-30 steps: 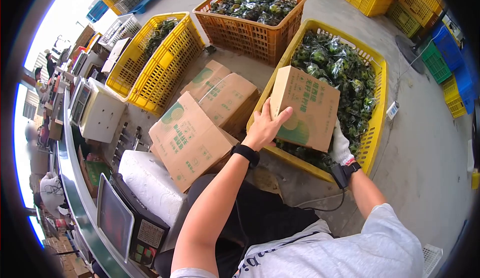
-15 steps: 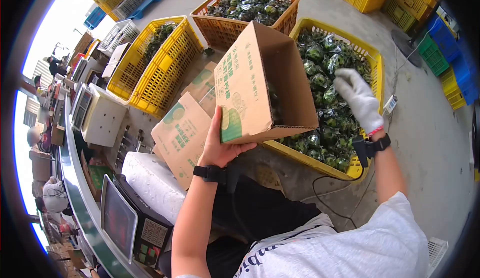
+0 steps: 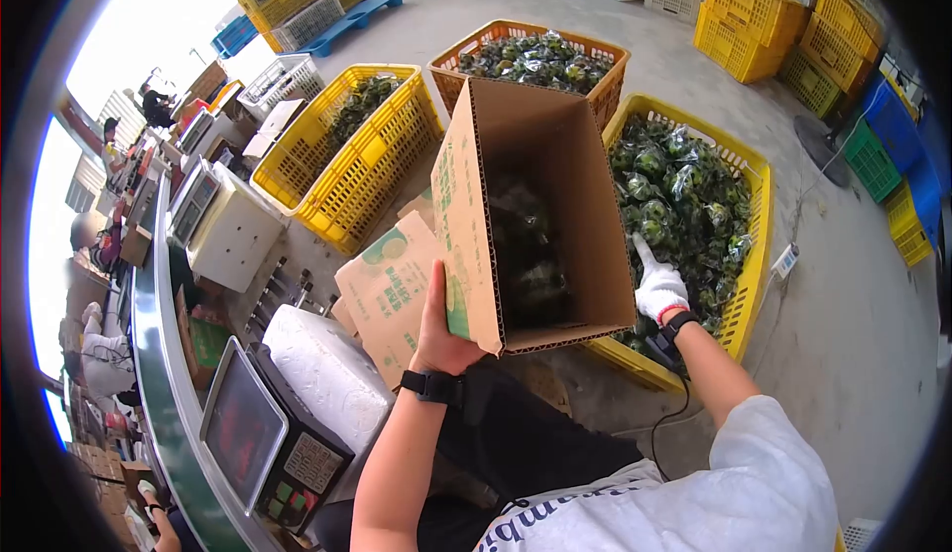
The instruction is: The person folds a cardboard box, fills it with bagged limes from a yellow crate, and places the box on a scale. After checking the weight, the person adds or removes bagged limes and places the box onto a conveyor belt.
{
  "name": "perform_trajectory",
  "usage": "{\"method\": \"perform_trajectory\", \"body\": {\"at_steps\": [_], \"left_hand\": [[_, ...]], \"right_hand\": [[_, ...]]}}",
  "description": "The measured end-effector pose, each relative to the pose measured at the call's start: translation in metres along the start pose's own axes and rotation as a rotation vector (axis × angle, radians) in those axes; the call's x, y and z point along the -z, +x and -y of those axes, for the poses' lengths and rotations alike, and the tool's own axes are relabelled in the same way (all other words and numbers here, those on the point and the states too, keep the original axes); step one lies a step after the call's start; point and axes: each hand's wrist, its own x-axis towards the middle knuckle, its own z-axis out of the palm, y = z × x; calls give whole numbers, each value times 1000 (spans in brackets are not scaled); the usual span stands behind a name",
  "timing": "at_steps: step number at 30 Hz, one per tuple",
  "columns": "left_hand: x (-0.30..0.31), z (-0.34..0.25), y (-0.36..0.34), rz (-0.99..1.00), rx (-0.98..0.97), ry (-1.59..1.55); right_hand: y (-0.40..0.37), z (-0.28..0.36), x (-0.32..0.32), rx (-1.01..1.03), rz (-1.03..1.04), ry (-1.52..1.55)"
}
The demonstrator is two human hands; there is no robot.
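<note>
My bare left hand (image 3: 444, 329) holds an open cardboard box (image 3: 464, 225) at its lower left corner, thumb along the printed side. The box mouth is tilted toward me, and several green items in clear plastic lie in its shadowy inside. My right hand (image 3: 658, 282), in a white glove, is over the near left part of a yellow crate (image 3: 759, 245) full of green, plastic-wrapped items (image 3: 684, 180). One finger points out toward the items; the other fingers look curled, and nothing shows in them.
Flattened printed cardboard (image 3: 387, 279) lies left of the box. An orange crate (image 3: 612, 81) and another yellow crate (image 3: 372, 170) stand behind. At the left are a scale (image 3: 248, 433), a white foam block (image 3: 322, 373) and a long green-topped bench (image 3: 164, 373) with people beyond.
My right hand has moved down and left, closer to the box. The box mouth has turned more toward me, showing its contents. The whole view has shifted, showing more of the background.
</note>
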Motion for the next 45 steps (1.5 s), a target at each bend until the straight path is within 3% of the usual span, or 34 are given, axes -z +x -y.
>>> {"method": "perform_trajectory", "body": {"at_steps": [5, 9, 13, 17, 20, 24, 26, 29, 30, 32, 34, 37, 38, 40, 42, 43, 44, 45], "left_hand": [[15, -2, -19, 90, 10, 11], [24, 0, -40, 154, 39, -36], [41, 7, -40, 244, 11, -115], [46, 7, -34, 311, 18, -162], [54, 6, -34, 306, 36, -179], [41, 2, -42, 129, -23, 21], [22, 2, -54, -153, -77, 183], [29, 4, -53, -153, -77, 147], [28, 5, -50, -154, -68, 140], [30, 9, -44, -131, -66, 153], [28, 10, -42, -110, -78, 164], [21, 10, -52, 54, -160, 196], [34, 12, -49, 68, -210, 120], [38, 8, -68, 35, -341, -16], [43, -2, -100, -52, -516, -117], [49, -10, -118, -95, -614, -160], [56, -18, -135, -127, -708, -195], [65, -27, -150, -163, -793, -242]], "right_hand": [[30, -14, -15, -4, -147, 34], [24, -20, -27, 71, -249, 179], [13, -1, -28, 14, -302, 224], [24, 20, -19, -151, -203, 468], [47, 3, -37, -73, -333, 612], [48, -28, -51, 65, -412, 525], [43, -45, -57, 144, -474, 503], [20, -60, -39, 302, -354, 1047], [-25, -39, -3, 312, -317, 1208], [-125, 12, 79, 388, -163, 1242], [-147, 45, 115, 892, -323, 1009], [-190, 114, 152, 1032, 73, 899], [-195, 139, 158, 1230, -142, 564], [-211, 195, 150, 1467, -128, 413], [-227, 246, 136, 1562, 161, 292], [-231, 272, 128, 1759, 79, 40], [-276, 300, 120, 1553, 68, -56], [-290, 327, 106, 1670, 72, -135]]}}
